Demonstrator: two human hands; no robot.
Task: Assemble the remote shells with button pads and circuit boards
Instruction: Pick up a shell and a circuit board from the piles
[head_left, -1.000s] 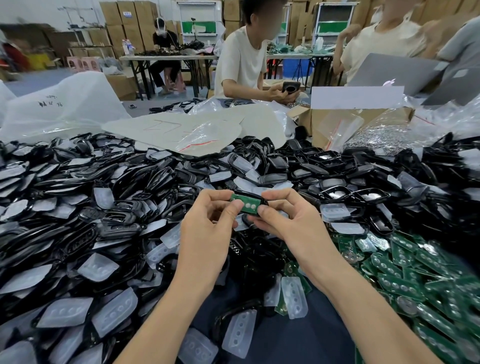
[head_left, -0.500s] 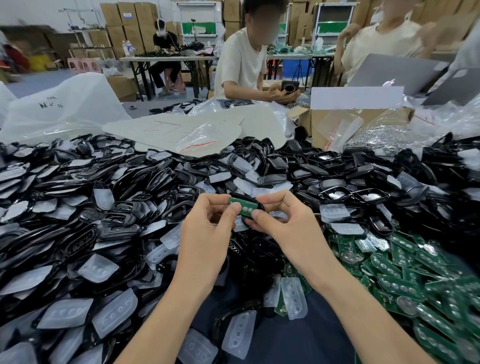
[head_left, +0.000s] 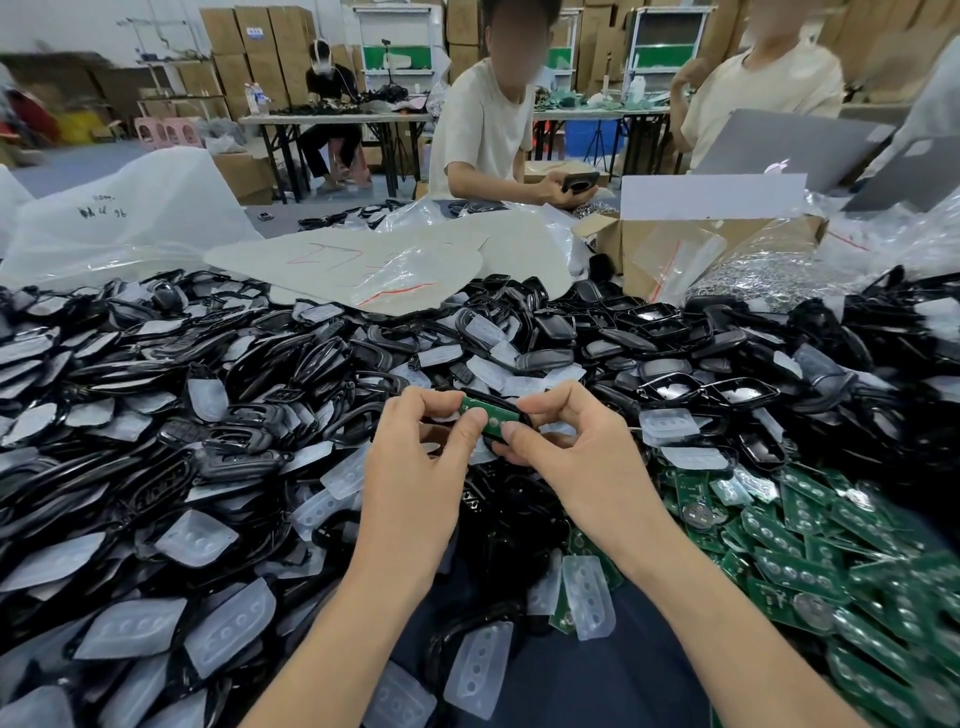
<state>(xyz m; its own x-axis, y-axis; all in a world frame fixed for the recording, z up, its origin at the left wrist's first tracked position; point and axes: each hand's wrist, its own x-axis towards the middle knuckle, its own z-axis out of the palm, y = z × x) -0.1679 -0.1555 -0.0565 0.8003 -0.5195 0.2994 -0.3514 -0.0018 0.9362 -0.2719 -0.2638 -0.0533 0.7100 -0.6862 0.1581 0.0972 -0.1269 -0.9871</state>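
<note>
A black remote shell (head_left: 511, 413) with a green circuit board (head_left: 491, 415) lying in it is held above the pile at the centre. My left hand (head_left: 415, 467) pinches its left end, thumb on the board. My right hand (head_left: 576, 457) grips its right end, thumb pressing the board's near edge. Black shells (head_left: 208, 415) and translucent button pads (head_left: 228, 629) are heaped across the left and middle. Loose green circuit boards (head_left: 810, 551) lie in a pile at the right.
Clear plastic bags (head_left: 363, 265) and an opened cardboard box (head_left: 691, 244) lie behind the heap. A person (head_left: 488, 130) sits across holding a black part; another person sits by a laptop (head_left: 779, 145). A dark cloth (head_left: 571, 675) shows near me.
Both hands stay on the shell and board; my thumbs have shifted slightly along the board. The piles are unchanged.
</note>
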